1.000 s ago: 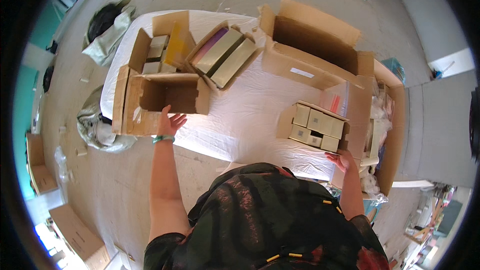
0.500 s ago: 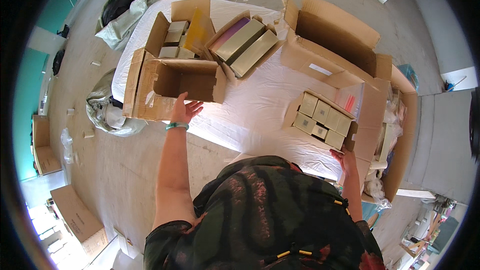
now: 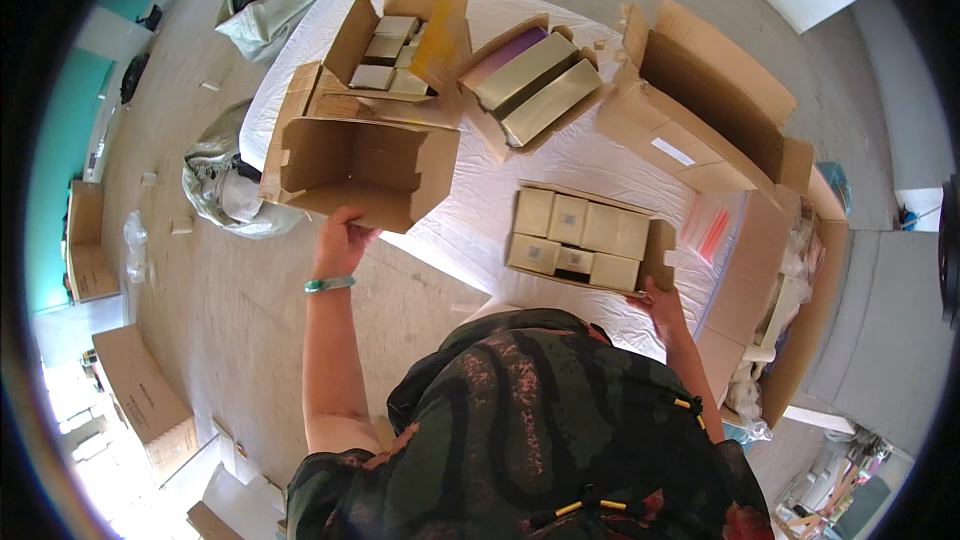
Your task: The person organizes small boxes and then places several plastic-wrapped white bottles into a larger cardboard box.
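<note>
My left hand (image 3: 343,242), with a green bangle at its wrist, grips the near edge of an empty open cardboard box (image 3: 428,180). That box is tilted, its opening turned toward me, at the left edge of the table. My right hand (image 3: 662,310) is closed on the near right corner of a shallow cardboard carton (image 3: 657,252). Inside that carton several small pale-gold boxes (image 3: 553,230) stand in two rows. The carton rests on the white-covered table in front of me. Some fingertips of both hands are hidden behind cardboard.
Behind stand a carton of small boxes (image 3: 361,15) with a yellow flap and a carton with two long gold boxes (image 3: 550,100). A large open carton (image 3: 690,130) is at far right, a carton of plastic-wrapped items (image 3: 822,310) nearer. Pink-red strips (image 3: 708,232) lie between. Sacks (image 3: 215,190) sit on the floor.
My left hand has closed on the empty box, which has tilted and shifted toward me. The carton of small gold boxes has moved left and turned straighter, with my right hand at its corner.
</note>
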`<state>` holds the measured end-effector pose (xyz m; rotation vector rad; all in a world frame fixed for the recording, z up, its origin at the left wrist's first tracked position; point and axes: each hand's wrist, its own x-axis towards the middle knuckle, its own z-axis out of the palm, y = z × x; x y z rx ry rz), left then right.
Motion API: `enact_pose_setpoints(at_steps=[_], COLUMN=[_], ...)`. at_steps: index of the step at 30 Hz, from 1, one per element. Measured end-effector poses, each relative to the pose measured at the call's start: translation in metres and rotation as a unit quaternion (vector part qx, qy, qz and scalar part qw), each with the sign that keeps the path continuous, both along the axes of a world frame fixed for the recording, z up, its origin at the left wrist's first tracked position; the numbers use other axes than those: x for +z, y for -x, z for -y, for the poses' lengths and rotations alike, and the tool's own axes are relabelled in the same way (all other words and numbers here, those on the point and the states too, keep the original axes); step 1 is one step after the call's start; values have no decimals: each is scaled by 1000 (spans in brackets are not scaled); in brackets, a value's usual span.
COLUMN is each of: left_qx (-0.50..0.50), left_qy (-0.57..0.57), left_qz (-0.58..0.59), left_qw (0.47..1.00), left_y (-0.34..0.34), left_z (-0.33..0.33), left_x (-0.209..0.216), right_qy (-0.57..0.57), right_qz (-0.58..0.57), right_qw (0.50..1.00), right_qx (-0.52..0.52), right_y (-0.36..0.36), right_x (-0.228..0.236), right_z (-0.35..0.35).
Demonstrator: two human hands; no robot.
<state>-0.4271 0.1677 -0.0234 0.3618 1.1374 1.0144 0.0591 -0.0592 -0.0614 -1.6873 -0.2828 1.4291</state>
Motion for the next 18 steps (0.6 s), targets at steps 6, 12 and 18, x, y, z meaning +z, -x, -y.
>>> enact_pose_setpoints(at_steps=[6, 12, 18], left_qx=[69, 141, 251], left_qy=[-41, -163, -175], left_qz=[23, -2, -53], left_qw=[997, 976, 950], left_y=[23, 76, 79], left_z=[30, 60, 83], left_x=[58, 122, 151], right_qy=[-26, -6, -54], right_qz=[-113, -147, -191], right_qw=[991, 976, 969], right_qx=[63, 163, 146], right_y=[81, 151, 211], right_x=[-18, -25, -40], right_z=[-58, -134, -205])
